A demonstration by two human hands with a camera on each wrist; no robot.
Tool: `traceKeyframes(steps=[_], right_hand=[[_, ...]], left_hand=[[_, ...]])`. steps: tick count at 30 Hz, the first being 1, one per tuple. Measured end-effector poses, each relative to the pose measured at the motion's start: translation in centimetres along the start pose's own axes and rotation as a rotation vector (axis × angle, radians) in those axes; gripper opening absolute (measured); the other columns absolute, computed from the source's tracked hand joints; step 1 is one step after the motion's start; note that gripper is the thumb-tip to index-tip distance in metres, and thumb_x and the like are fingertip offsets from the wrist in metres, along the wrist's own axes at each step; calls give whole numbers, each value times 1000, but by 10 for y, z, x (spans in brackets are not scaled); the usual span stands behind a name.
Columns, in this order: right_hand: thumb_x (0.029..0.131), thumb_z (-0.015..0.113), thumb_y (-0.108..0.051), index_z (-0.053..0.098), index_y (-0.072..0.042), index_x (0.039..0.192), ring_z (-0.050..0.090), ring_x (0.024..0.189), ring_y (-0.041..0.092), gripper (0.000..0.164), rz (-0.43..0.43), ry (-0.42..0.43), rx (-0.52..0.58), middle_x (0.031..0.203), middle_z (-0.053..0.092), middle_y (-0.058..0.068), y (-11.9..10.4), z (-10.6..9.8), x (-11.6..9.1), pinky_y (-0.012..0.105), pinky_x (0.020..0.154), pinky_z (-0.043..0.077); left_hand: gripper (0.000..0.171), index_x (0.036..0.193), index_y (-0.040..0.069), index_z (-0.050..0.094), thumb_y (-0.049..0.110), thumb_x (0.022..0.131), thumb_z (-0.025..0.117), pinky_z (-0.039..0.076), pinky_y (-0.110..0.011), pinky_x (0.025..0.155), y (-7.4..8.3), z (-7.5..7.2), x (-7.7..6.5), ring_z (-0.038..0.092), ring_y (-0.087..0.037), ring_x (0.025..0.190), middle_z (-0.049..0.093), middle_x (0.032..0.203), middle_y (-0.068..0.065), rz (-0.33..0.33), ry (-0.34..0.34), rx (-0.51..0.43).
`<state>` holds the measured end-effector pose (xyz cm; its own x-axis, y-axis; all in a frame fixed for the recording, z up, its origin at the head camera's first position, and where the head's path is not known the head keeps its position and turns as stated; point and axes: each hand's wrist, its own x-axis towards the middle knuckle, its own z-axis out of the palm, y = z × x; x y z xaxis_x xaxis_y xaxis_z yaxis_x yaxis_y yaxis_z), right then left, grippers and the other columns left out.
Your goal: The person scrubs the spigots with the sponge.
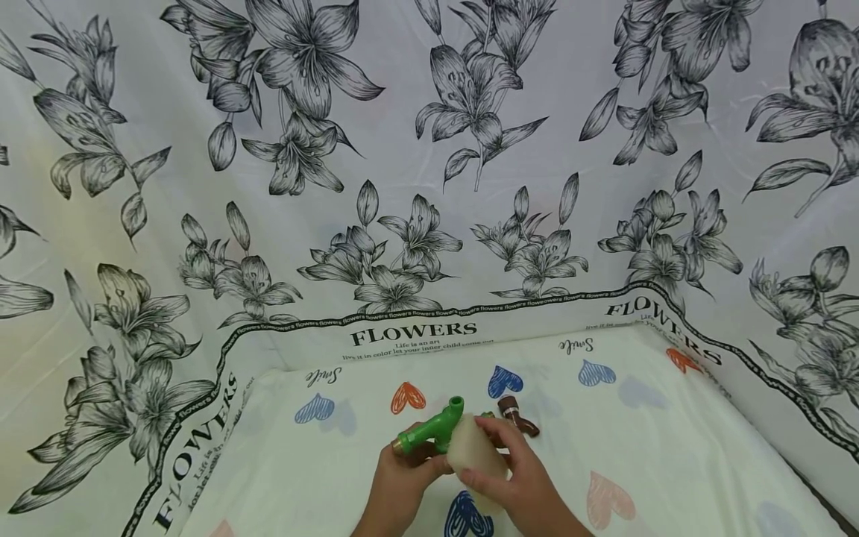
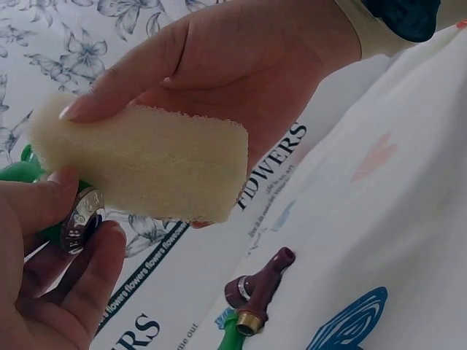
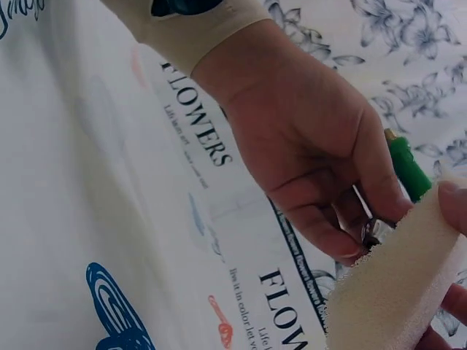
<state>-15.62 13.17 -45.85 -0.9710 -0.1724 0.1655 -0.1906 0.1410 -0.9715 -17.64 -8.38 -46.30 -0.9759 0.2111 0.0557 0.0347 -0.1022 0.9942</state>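
Note:
A green tap [image 1: 439,426] with a brass-coloured threaded end is pinched between the thumb and fingers of my left hand [image 1: 403,477]. In the left wrist view, a round metal part [image 2: 82,219] of the tap shows between those fingers. My right hand [image 1: 526,477] grips a cream-coloured sponge [image 2: 160,164], thumb on one face and fingers behind. The sponge overlaps part of the green tap in the head view, right at the left fingertips. Beyond the right hand, a brown tap [image 1: 517,418] lies on the white cloth.
A second green tap [image 2: 232,334], partly cut off in the left wrist view, lies against the brown one. White cloth printed with hearts [image 1: 408,398] covers the surface. Behind it and at both sides hangs a white curtain [image 1: 403,156] with black flowers.

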Motion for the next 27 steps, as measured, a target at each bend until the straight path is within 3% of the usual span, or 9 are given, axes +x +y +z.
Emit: traceKeyframes(steps=[7, 14, 19, 23, 27], right_hand=[[100, 81, -31, 57, -18, 154, 53, 125, 30, 60, 22, 22, 21, 140, 57, 7, 2, -8, 5, 42, 96, 53], [102, 79, -29, 53, -15, 156, 53, 124, 31, 62, 52, -15, 78, 138, 56, 11, 5, -6, 5, 38, 95, 56], [101, 80, -27, 53, -18, 156, 51, 125, 32, 61, 19, -68, 78, 143, 53, 10, 4, -2, -2, 40, 97, 54], [101, 81, -22, 56, -20, 155, 52, 125, 34, 59, -52, -122, 64, 150, 51, 9, 3, 1, -6, 39, 98, 53], [101, 81, -22, 57, -21, 154, 53, 126, 33, 59, -73, -129, 57, 151, 50, 8, 1, 5, -8, 39, 99, 53]], left_hand=[[46, 139, 3, 70, 23, 100, 84, 63, -34, 89, 4, -2, -3, 73, -38, 102, 76, 118, -15, 21, -94, 62], [45, 145, 1, 68, 15, 104, 78, 64, -33, 87, 1, -2, -2, 72, -28, 103, 72, 128, -15, 76, -128, 43], [45, 142, -8, 66, 10, 103, 78, 63, -33, 85, -1, -1, 1, 72, -23, 101, 72, 125, -18, 68, -56, 28], [48, 141, -13, 63, 11, 103, 78, 62, -31, 92, -4, 0, 3, 72, -22, 114, 71, 132, -21, 58, 34, 10], [47, 143, -11, 62, 11, 103, 76, 59, -31, 98, -6, 1, 4, 69, -27, 122, 66, 140, -22, 59, 38, -21]])
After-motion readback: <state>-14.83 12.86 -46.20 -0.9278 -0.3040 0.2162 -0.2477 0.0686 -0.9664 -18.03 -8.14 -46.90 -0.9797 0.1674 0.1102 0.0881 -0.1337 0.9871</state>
